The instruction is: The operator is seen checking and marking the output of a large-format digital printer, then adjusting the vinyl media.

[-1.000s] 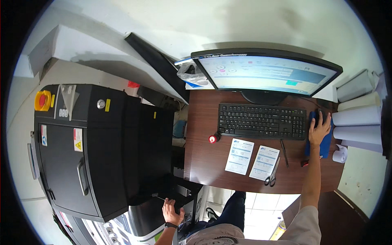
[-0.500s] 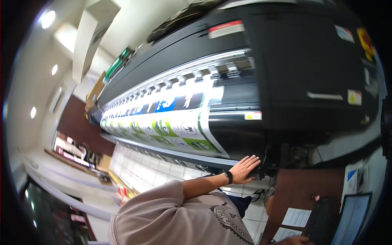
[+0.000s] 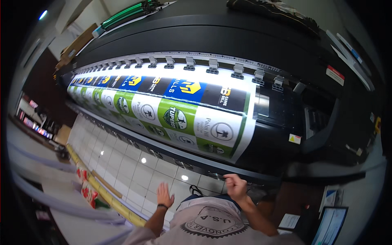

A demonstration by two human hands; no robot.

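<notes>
A wide black large-format printer fills the view. A printed sheet with blue, green, white and black logo panels hangs out of it toward me. My left hand, with a dark wristband, is held flat with its fingers spread over the tiled floor, touching nothing. My right hand is curled with its fingers closed right at the printer's lower front rail, just below the sheet's right corner. Whether it grips anything there is too small to tell. My grey printed shirt shows below.
Pale glossy floor tiles run along the printer. Long rolls of material lie at the lower left. Green rolls rest on top of the printer. A brown desk with papers and a monitor stands at the lower right.
My view has swung from the desk and keyboard to the printer's front. My right hand left the desk and came to the printer's rail. My left hand came off the printer's edge.
</notes>
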